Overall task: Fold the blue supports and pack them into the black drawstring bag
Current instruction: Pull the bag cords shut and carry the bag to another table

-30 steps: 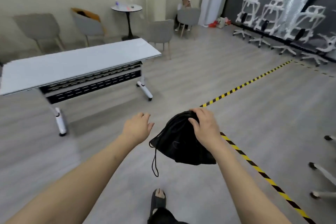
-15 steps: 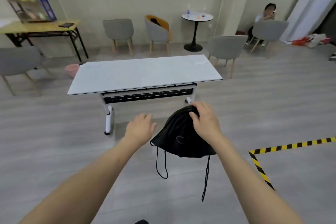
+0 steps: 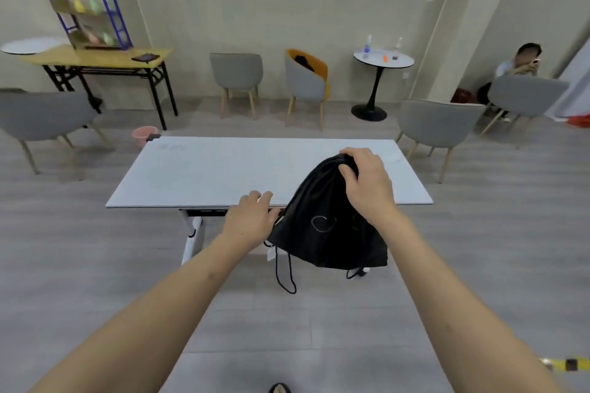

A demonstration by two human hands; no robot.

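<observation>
A black drawstring bag [image 3: 322, 226] hangs in front of me, bulging, with its cords dangling below it. My right hand [image 3: 367, 185] grips the bunched top of the bag. My left hand [image 3: 252, 220] is at the bag's left edge with fingers loosely spread; whether it holds the cord there I cannot tell. Two blue ladder-like supports [image 3: 108, 0] stand upright on a yellow table [image 3: 95, 59] at the far left, against the wall, on either side of a clear display panel.
A white folding table [image 3: 223, 172] stands straight ahead, the bag hanging above its near edge. Grey chairs [image 3: 437, 128] ring the room, with a round side table [image 3: 381, 62], a pink bin [image 3: 143, 134] and a seated person [image 3: 520, 65] at the far right. Yellow-black floor tape [image 3: 565, 364] lies lower right.
My view has swung left and I have come closer to the white table, which now sits straight ahead. The bag stays in my right hand and now hangs over the table's near edge.
</observation>
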